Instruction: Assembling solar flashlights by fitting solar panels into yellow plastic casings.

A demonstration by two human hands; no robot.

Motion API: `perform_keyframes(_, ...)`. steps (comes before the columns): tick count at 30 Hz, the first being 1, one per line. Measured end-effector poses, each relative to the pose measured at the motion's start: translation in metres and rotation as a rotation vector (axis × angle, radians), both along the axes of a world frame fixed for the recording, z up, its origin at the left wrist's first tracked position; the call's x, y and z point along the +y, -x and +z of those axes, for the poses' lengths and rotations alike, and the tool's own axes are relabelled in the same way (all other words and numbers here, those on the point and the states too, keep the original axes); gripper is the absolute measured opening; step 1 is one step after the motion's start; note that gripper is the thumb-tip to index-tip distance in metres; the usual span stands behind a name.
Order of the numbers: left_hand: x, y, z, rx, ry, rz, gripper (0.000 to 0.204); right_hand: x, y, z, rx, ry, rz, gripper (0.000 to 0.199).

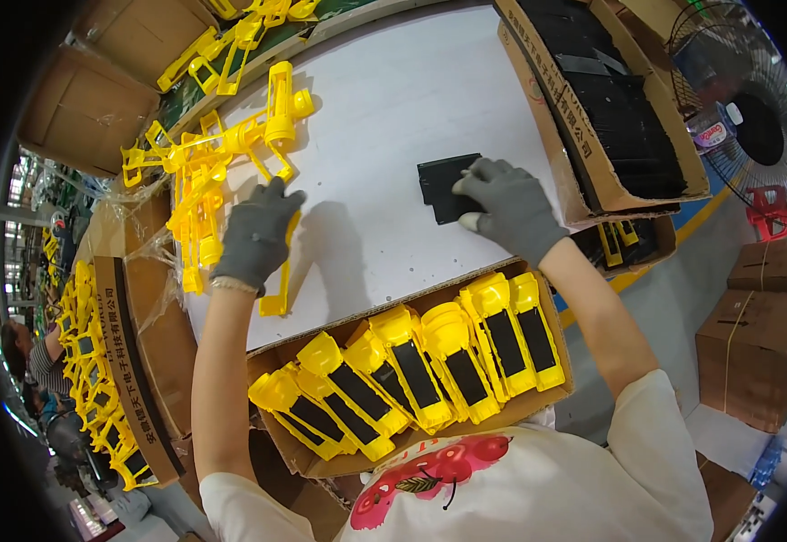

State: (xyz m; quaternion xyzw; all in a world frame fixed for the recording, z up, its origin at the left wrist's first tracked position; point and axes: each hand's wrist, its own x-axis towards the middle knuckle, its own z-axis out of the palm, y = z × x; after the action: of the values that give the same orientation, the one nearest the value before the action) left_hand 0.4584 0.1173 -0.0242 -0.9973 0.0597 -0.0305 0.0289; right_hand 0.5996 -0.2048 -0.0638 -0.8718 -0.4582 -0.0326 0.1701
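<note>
My left hand [258, 230], in a grey glove, is closed around a yellow plastic frame [274, 303], whose lower end sticks out beside my wrist. Its shadow falls on the white tabletop to the right. My gloved right hand [513, 206] pinches the near right edge of black flat rectangular pieces [448, 181], which look stacked and slightly offset. Left of my left hand lies a tangled heap of yellow plastic frames [199, 181]. Close to my body, a cardboard box [308, 465] holds a row of yellow frames with black panels [416, 370].
A long cardboard box [583, 172] full of black pieces stands at the right edge of the white tabletop [393, 99]. More yellow frames [240, 45] lie beyond the far edge. Another box of frames [95, 379] is at left. A fan [755, 126] and cartons [746, 352] stand right.
</note>
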Motion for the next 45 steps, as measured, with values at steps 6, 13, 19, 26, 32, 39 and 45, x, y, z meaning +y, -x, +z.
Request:
perform_keyframes(6,-0.021,0.043,0.072,-0.230,0.272,0.272,0.036,0.009,0.009,0.007,0.152,0.220,-0.024,0.028)
perform_keyframes(13,-0.055,0.105,0.060,-0.253,1.414,0.713,0.015,-0.004,0.028,0.048,0.507,-0.211,-0.129,0.027)
perform_keyframes(19,-0.119,0.135,0.029,-0.215,1.897,0.761,0.030,-0.020,0.075,0.090,1.128,-0.617,-0.188,0.026)
perform_keyframes(26,-0.161,0.130,0.020,-0.065,2.049,0.728,0.025,-0.018,0.130,0.087,1.335,-0.629,-0.137,0.016)
perform_keyframes(32,-0.167,0.131,0.025,-0.049,2.123,0.733,0.026,-0.019,0.130,0.076,0.906,-0.529,-0.020,0.016)
perform_keyframes(39,-0.165,0.130,0.025,0.027,2.102,0.723,0.029,-0.016,0.133,0.081,0.563,-0.390,-0.019,0.016)
perform_keyframes(45,-0.172,0.123,0.032,-0.043,2.013,0.791,0.026,-0.011,0.133,0.068,0.534,-0.421,0.001,0.016)
